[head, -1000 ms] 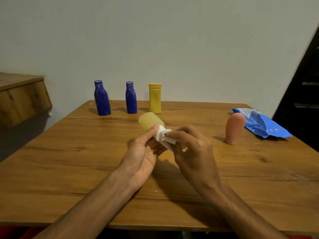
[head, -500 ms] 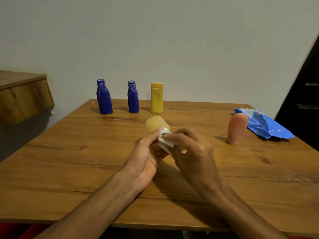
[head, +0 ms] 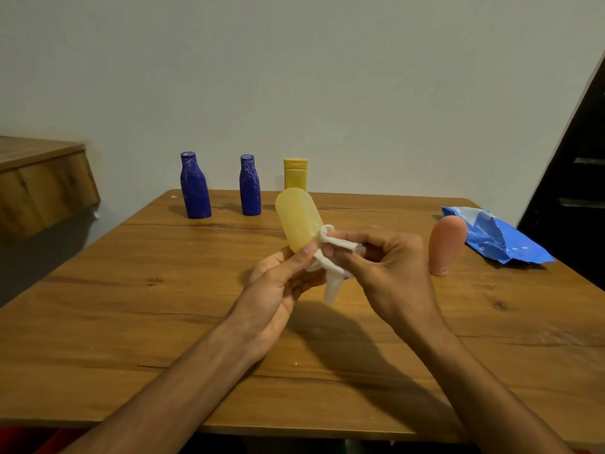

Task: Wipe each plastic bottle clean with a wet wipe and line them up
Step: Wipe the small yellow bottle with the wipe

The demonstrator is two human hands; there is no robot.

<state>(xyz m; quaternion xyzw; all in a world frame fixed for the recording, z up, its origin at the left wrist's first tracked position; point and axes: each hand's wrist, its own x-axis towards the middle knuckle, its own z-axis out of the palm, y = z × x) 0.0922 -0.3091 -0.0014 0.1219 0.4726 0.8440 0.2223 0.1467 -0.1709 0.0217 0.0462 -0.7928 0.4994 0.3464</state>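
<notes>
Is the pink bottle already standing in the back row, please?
No, the pink bottle stands apart on the right, beside the blue packet.

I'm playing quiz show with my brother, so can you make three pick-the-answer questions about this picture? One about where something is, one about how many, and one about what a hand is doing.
1. Where is the pink bottle?
A. Standing on the table beside the blue packet.
B. Lying on the floor.
C. At the back by the wall.

2. How many blue bottles stand at the back?
A. One.
B. Two.
C. Four.

3. What is the right hand doing?
A. Lying flat.
B. Pinching the wipe against the pale bottle.
C. Holding a cup.

Answers:
1 A, it stands upright next to the packet.
2 B, two stand left of the yellow bottle.
3 B, its fingers curl round the wipe while the left hand holds the pale bottle.
</notes>
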